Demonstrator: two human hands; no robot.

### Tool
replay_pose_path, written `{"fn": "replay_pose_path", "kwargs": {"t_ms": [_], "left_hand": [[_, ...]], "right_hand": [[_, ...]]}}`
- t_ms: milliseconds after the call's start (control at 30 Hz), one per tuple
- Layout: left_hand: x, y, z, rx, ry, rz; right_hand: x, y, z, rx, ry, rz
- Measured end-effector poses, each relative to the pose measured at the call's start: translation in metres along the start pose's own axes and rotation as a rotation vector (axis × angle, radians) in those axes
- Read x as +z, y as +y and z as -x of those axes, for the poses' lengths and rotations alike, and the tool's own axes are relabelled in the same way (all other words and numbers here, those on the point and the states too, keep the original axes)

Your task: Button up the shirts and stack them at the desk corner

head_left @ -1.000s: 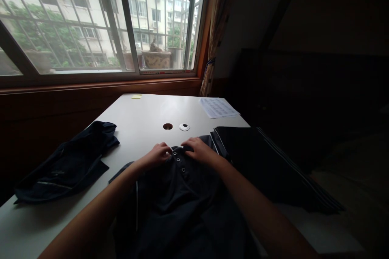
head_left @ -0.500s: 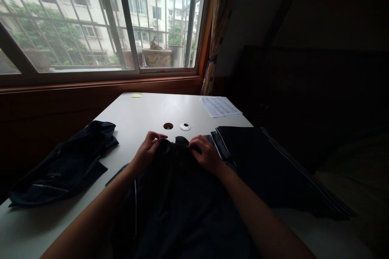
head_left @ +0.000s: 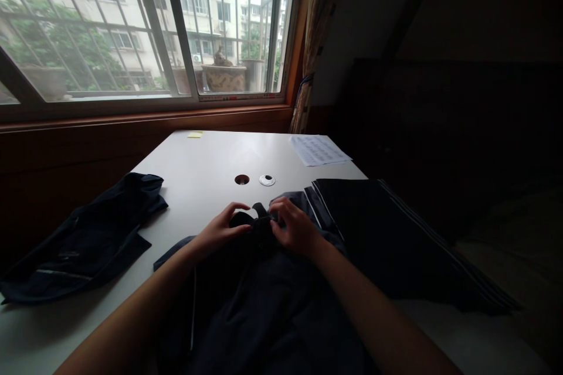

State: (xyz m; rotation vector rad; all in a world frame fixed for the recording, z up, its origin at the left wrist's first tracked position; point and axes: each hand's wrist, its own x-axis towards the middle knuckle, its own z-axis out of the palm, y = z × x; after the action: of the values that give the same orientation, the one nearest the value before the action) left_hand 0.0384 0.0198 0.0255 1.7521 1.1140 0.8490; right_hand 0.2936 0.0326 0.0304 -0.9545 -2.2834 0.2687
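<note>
Two bare forearms, entering from the near edge and converging toward the middle. Left hand (head_left: 226,225): palm inward, thumb and forefinger curved and parted in a C, their tips well apart, a dark band of cloth between and the thumb against it; whether the hidden fingers grip cannot be told. Right hand (head_left: 292,225): raised a little, knuckles up, fingers bent toward the thumb, nearly closed, with a fold of cloth pinched at the tips. Dark garment (head_left: 272,299), one: lies beneath and between both forearms, its body spreading toward the near edge, a thin pale stripe down its left part; its bunched far edge (head_left: 263,222) stands between the two hands, just right of the left thumb and touching the right fingertips. Finer detail of this edge lost in shadow. Tabletop (head_left: 211,158), white, carrying all the foregoing. Second dark garment (head_left: 83,240), crumpled, at left, apart from the left hand. Dark folded stack (head_left: 387,240), pale-striped at its edges, at right, just beside the right hand and forearm. Round opening (head_left: 241,180) and white ring (head_left: 267,180), side by side beyond the hands. Printed papers (head_left: 319,149), far right. Yellow slip (head_left: 194,135), far left.
</note>
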Motion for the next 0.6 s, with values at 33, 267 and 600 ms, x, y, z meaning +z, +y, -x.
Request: {"fn": "replay_pose_path", "kwargs": {"t_ms": [33,267,600], "left_hand": [[0.002,0.001,0.000,0.021,0.013,-0.019],[0.011,0.009,0.001,0.085,0.024,-0.051],[0.019,0.012,0.004,0.005,0.131,-0.117]], "right_hand": [[-0.002,-0.004,0.000,-0.053,0.014,-0.025],[0.004,-0.011,-0.004,-0.263,-0.121,-0.003],[0.005,-0.003,-0.002,-0.217,-0.105,0.009]]}}
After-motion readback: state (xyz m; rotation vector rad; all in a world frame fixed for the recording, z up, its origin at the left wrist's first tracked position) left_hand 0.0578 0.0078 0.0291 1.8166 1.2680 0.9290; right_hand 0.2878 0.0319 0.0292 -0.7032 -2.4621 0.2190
